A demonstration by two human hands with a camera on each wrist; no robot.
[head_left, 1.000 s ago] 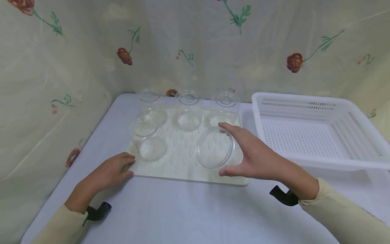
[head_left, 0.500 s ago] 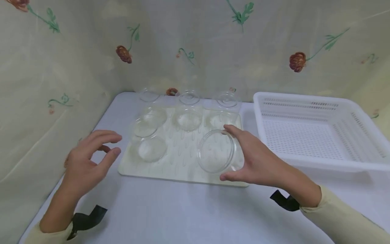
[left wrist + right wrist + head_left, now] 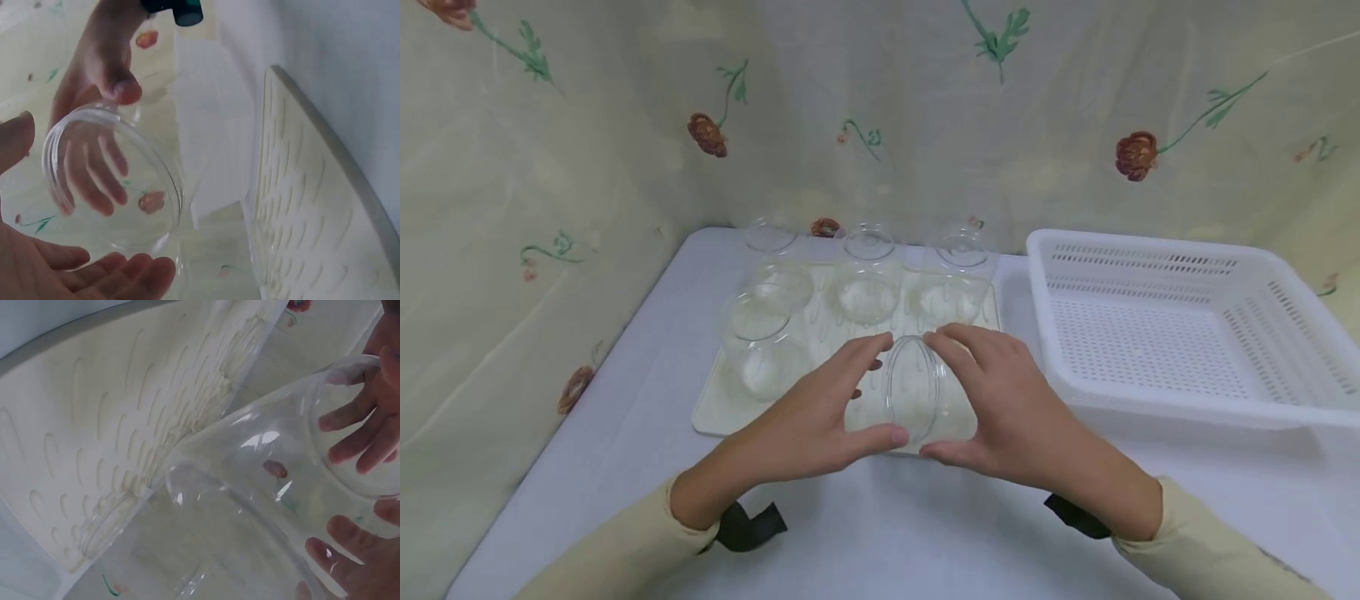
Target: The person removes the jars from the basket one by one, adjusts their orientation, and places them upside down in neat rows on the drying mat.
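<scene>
A clear cup (image 3: 913, 387) is held tilted above the front of a cream ribbed mat (image 3: 722, 418). My right hand (image 3: 1009, 408) grips its body from the right, thumb below and fingers above. My left hand (image 3: 820, 417) is beside the cup's left end, fingers and thumb spread around the rim. In the left wrist view, the left hand (image 3: 81, 275) has fingertips just below the cup (image 3: 178, 187); whether they touch it I cannot tell. In the right wrist view, the left fingers (image 3: 356, 425) show through the cup (image 3: 250, 456).
Several clear cups stand upside down on the mat: one at back middle (image 3: 867, 279), one at back right (image 3: 958, 287), others at left (image 3: 767, 358). A white perforated basket (image 3: 1150, 400) is at the right. Flowered cloth (image 3: 925, 142) hangs behind the white table (image 3: 880, 533).
My left hand has left the mat's left edge, risen and come right to the held cup. The cup has turned, its rim now looking narrower. My right hand keeps holding it.
</scene>
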